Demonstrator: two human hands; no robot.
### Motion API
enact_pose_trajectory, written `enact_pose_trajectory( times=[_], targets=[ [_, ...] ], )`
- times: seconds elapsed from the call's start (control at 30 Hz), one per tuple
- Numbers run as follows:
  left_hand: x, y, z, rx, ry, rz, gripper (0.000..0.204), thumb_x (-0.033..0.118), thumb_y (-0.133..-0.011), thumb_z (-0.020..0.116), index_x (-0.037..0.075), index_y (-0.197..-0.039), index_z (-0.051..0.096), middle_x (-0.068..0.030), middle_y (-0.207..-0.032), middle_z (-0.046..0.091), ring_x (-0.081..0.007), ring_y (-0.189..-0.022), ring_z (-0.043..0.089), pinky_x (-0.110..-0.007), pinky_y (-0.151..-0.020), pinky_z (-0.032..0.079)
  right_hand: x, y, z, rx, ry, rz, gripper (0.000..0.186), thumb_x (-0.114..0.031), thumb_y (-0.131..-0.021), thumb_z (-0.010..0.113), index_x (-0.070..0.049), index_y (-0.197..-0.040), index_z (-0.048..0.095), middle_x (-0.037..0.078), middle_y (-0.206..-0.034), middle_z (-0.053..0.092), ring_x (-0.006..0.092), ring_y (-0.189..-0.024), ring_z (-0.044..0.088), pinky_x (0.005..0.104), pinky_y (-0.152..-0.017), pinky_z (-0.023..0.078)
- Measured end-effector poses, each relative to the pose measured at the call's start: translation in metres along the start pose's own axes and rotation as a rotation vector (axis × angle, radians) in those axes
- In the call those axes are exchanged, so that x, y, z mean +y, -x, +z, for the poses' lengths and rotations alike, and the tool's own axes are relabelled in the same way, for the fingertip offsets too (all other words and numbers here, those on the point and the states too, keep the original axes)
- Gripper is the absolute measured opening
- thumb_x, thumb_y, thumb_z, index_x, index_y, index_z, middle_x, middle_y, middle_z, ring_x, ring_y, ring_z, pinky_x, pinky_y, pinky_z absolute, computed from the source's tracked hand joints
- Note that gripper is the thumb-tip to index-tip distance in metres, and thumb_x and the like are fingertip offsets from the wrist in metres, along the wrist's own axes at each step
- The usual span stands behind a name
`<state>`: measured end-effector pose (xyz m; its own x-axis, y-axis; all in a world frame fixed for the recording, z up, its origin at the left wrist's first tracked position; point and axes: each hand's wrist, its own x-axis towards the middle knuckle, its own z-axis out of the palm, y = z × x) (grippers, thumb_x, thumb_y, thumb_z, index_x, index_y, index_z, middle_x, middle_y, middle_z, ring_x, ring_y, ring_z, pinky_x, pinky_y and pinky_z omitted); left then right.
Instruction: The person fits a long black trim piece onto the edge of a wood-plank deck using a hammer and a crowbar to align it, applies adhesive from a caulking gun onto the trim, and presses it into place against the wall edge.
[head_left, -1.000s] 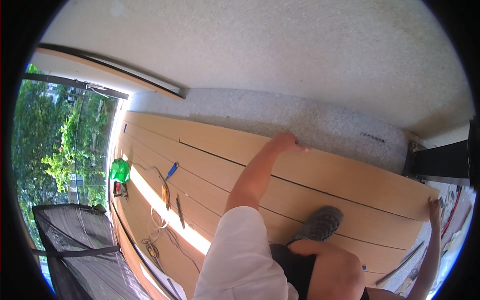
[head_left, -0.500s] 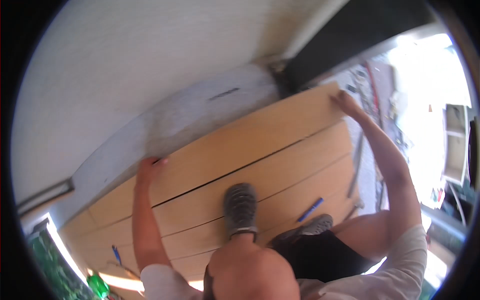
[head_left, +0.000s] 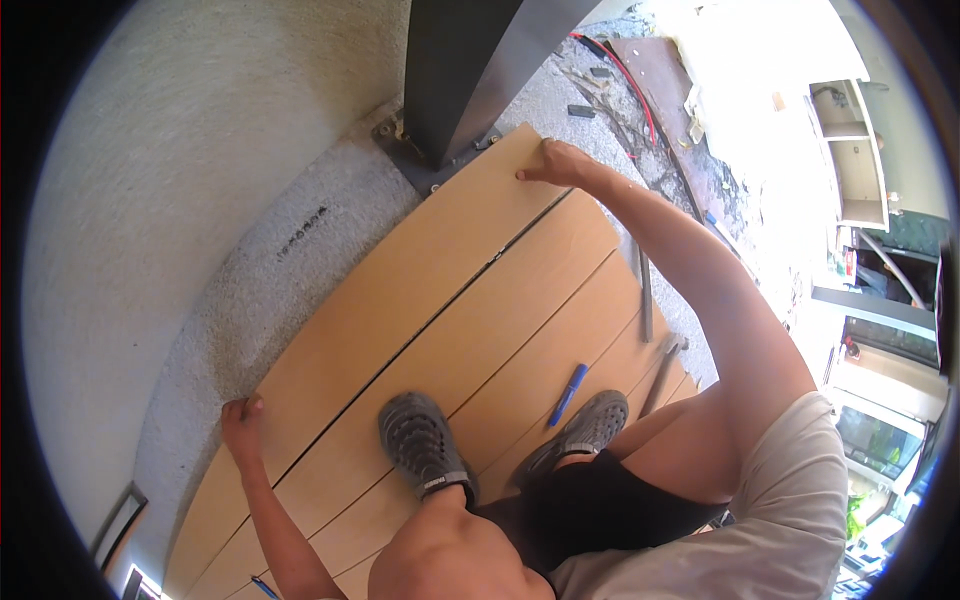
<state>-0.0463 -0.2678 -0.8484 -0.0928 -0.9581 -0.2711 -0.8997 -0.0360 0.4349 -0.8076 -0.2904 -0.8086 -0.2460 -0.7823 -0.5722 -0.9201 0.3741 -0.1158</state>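
I crouch on light wooden planks [head_left: 520, 320]. My left hand [head_left: 242, 428] grips the outer edge of the top plank [head_left: 410, 285] at lower left, fingers curled over it. My right hand [head_left: 556, 166] holds the same plank near its far end, thumb on the face, fingers over the end. A dark gap runs between this plank and the one beside it. The plank's far corner lies near the metal base plate [head_left: 425, 175] of a dark post [head_left: 450, 65]. A blue marker [head_left: 567, 394] lies between my grey clog [head_left: 420, 445] and the other foot.
A pale wall [head_left: 150, 190] and speckled concrete strip [head_left: 250, 260] run along the left. To the right are a hammer [head_left: 660, 370], a metal bar [head_left: 645, 300], rubble with a red cable [head_left: 630, 75], and a white cabinet [head_left: 845, 150] in bright light.
The view has swung rightward toward the post and debris, bringing my right arm fully into sight. Both hands stay on the same plank's edges.
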Motion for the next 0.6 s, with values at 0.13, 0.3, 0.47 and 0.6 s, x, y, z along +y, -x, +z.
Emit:
enact_pose_trajectory(
  times=[0.13, 0.3, 0.47, 0.6],
  targets=[
    [0.001, 0.007, 0.003, 0.052, -0.156, 0.059, 0.045, 0.031, -0.079, 0.082, -0.001, -0.109, 0.071, -0.0166, -0.109, 0.065, -0.0374, -0.106, 0.060, -0.045, -0.094, 0.049, -0.012, 0.005, 0.012, 0.122, 0.061, 0.090, 0.083, -0.063, -0.080, 0.073, 0.008, -0.122, 0.063, 0.027, -0.118, 0.066, 0.0405, -0.117, 0.062, 0.0457, -0.099, 0.049],
    [0.006, 0.012, 0.011, 0.097, -0.198, 0.053, 0.052, 0.031, -0.076, 0.084, 0.000, -0.115, 0.069, -0.0179, -0.118, 0.062, -0.0383, -0.111, 0.057, -0.046, -0.096, 0.048, -0.010, 0.003, 0.014, 0.086, 0.009, 0.128, 0.084, -0.061, -0.080, 0.075, 0.008, -0.124, 0.061, 0.027, -0.125, 0.062, 0.0408, -0.120, 0.059, 0.0464, -0.103, 0.047],
    [0.009, 0.013, 0.012, 0.073, -0.157, 0.038, 0.060, 0.030, -0.074, 0.086, -0.002, -0.121, 0.064, -0.0180, -0.120, 0.059, -0.0389, -0.115, 0.055, -0.047, -0.098, 0.047, -0.013, 0.009, 0.020, 0.133, -0.002, 0.136, 0.084, -0.061, -0.080, 0.075, 0.008, -0.126, 0.060, 0.027, -0.123, 0.062, 0.0415, -0.119, 0.059, 0.0456, -0.101, 0.048],
    [0.023, 0.023, 0.008, -0.011, -0.217, 0.073, 0.062, 0.029, -0.074, 0.086, -0.003, -0.121, 0.063, -0.0183, -0.120, 0.059, -0.0393, -0.114, 0.055, -0.048, -0.098, 0.046, -0.001, 0.016, 0.018, 0.105, 0.029, 0.135, 0.089, -0.063, -0.080, 0.075, 0.008, -0.129, 0.056, 0.029, -0.128, 0.058, 0.0431, -0.118, 0.058, 0.0470, -0.100, 0.048]
  ],
)
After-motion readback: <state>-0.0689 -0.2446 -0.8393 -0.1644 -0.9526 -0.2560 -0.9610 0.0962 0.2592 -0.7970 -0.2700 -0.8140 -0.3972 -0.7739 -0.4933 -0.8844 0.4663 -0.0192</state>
